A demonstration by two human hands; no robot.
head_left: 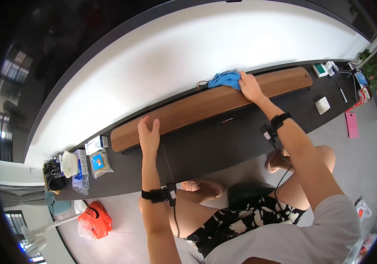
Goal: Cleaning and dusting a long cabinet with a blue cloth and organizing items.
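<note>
A long wooden board with rounded ends (191,106), which looks like the top of a soundbar or shelf, lies lengthwise on the dark cabinet (201,145) below the white wall. My right hand (248,86) grips the end of a crumpled blue cloth (224,80) at the board's far edge. Near the board's left part, my left hand (149,133) rests with thumb and fingers apart and nothing between them. Beside the cloth, a brownish loop (202,85) shows behind the board. What lies beneath my right palm is hidden.
Boxes (96,144), a bagged packet (101,163) and a white plastic container (70,164) stand at the cabinet's left. On its right lie a folded white tissue (322,105), a white-handled tool (343,94) and small containers (320,70). A red plastic bag (96,219) sits on the floor.
</note>
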